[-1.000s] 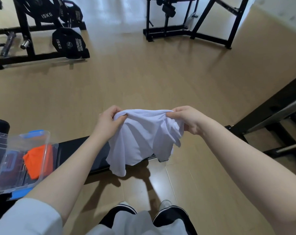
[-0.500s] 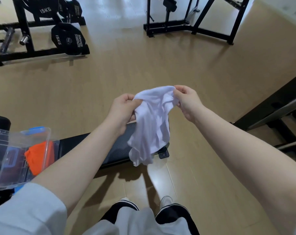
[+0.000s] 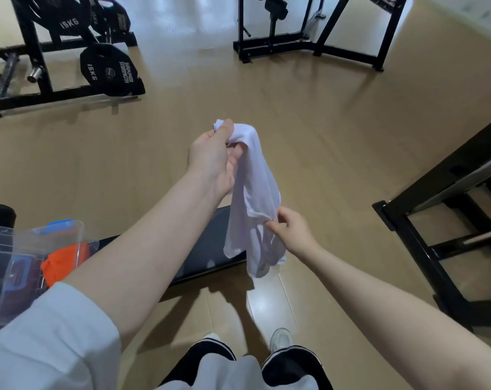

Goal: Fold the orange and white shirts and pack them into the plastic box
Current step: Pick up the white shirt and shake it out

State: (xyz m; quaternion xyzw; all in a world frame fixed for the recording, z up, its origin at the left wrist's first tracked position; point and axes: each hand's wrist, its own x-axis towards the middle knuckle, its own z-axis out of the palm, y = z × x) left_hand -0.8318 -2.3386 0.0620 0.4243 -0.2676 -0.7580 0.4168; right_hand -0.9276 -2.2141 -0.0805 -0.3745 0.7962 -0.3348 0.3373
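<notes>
The white shirt (image 3: 252, 198) hangs in the air as a narrow bunch over the end of a black bench. My left hand (image 3: 213, 161) grips its top end, raised high. My right hand (image 3: 293, 230) pinches the cloth lower down on its right side. The orange shirt (image 3: 61, 261) lies inside the clear plastic box (image 3: 2, 291) at the left, partly hidden by my left arm. The box stands open, with blue clips on its rim.
The black padded bench (image 3: 207, 243) runs from the box toward the middle. A weight rack with 15 kg plates (image 3: 109, 70) stands at the far left, a black frame (image 3: 309, 49) at the back, and another black frame (image 3: 435, 220) at the right. My feet (image 3: 279, 337) are on the wooden floor.
My left hand has taken both top corners and risen. My right hand has let go of the top and dropped to pinch the shirt lower down. The shirt now hangs narrow.
</notes>
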